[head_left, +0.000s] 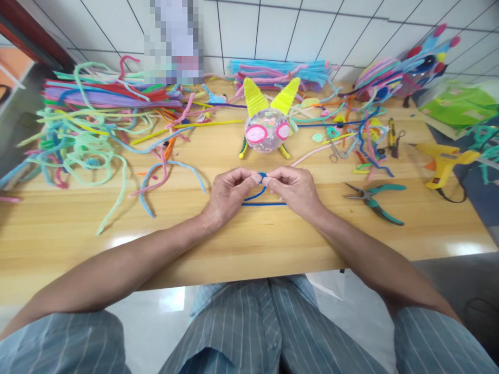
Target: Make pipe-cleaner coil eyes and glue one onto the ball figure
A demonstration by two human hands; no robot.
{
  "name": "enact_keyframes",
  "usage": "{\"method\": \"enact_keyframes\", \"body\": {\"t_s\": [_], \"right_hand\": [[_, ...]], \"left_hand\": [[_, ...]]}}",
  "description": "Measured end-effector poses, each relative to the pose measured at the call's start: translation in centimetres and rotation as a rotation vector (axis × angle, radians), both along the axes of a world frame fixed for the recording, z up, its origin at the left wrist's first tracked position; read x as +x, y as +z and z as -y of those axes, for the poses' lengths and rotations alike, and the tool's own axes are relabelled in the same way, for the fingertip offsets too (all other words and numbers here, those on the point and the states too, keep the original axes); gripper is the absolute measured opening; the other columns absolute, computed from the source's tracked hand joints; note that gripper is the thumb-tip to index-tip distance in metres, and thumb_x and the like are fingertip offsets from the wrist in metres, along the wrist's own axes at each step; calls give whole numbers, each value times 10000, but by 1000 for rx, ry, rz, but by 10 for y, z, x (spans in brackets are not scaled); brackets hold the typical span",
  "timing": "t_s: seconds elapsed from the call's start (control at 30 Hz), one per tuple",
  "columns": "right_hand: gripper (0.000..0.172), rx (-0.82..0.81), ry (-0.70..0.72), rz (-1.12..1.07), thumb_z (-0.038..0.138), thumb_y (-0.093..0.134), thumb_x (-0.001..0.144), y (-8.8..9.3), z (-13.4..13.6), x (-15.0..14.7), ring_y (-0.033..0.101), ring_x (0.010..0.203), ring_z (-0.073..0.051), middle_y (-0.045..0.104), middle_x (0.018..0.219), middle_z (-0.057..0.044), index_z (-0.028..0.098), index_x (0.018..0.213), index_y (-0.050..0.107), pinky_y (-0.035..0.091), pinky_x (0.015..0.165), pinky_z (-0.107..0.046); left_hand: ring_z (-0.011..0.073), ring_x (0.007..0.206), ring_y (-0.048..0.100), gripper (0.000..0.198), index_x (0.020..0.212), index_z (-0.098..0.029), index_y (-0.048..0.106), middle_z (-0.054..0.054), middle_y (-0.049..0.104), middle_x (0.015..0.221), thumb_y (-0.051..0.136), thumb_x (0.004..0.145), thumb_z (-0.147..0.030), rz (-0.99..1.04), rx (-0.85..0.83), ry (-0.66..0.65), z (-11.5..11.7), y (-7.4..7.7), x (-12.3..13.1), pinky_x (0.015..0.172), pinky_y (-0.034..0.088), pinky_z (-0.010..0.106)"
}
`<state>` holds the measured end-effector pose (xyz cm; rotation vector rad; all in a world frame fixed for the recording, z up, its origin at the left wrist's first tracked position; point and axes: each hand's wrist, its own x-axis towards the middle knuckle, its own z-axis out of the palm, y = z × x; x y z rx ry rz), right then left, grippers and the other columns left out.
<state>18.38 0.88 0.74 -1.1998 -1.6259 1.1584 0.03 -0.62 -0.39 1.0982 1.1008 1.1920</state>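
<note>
Between my fingertips is a blue pipe cleaner (256,196), its upper end coiled into a small disc. My left hand (233,192) pinches the disc from the left, and my right hand (293,188) pinches it from the right. The loose tail curves down and left beneath them. Below, a second straight blue length (265,204) lies on the table, its ends partly hidden by my hands. Just beyond stands a clear glittery ball figure (266,143) with yellow pointed ears, pink-rimmed oval eyes and yellow-tipped feet.
Pliers (370,199) and a yellow glue gun (444,160) lie right, with scissors (337,150) behind. Tangled green pipe cleaners (89,145) cover the left; bundles (280,72) line the wall. Another decorated figure (415,75) stands back right on the wooden table (175,254).
</note>
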Motion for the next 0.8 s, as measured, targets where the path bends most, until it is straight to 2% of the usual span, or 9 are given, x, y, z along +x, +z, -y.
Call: {"method": "enact_keyframes", "body": {"t_s": [0.13,0.23,0.37,0.43,0.57,0.67,0.8], "right_hand": [[308,39,-13,31,471,770,846,0,1,0,553,573,-120,646,610,15,195,728,700,430,549,-251],[311,-7,-12,13,484,781,831,3,1,0,551,560,-118,648,611,19,193,751,709,440,536,-246],[288,-88,12,-33,457,811,792,7,-2,2,552,536,-107,646,606,24,180,781,732,440,519,-236],[270,-112,29,-35,431,811,782,8,-4,3,552,528,-101,644,598,24,174,764,729,432,514,-228],[260,-167,57,-15,419,783,789,8,-7,7,540,507,-100,635,574,24,175,737,708,424,495,-225],[249,-178,83,-9,408,773,786,9,-8,9,538,499,-100,634,564,25,176,731,701,418,492,-224],[214,-169,112,1,379,749,790,8,-7,9,537,504,-98,631,559,25,175,737,709,398,493,-219]], "left_hand": [[112,605,500,387,771,-183,781,-8,667,666,898,746,-551,-6,8,-16,0,-2,-1,607,440,266],[114,598,496,393,789,-177,767,-3,651,670,883,768,-552,-35,25,-65,-3,0,-4,588,424,264],[133,669,553,362,1012,-205,800,37,722,867,852,830,-513,-144,227,-129,-10,7,-12,641,456,276],[157,725,590,329,1051,-225,816,59,744,925,794,893,-512,-200,298,-180,-13,12,-17,692,485,293],[171,728,611,338,978,-220,849,67,750,866,762,915,-540,-215,282,-293,-20,15,-22,715,507,308],[153,685,611,338,926,-205,855,66,763,858,837,847,-533,-165,218,-308,-23,15,-23,683,505,296],[173,743,675,289,854,-198,853,73,781,847,864,830,-487,-168,196,-312,-23,15,-22,716,522,294]]}}
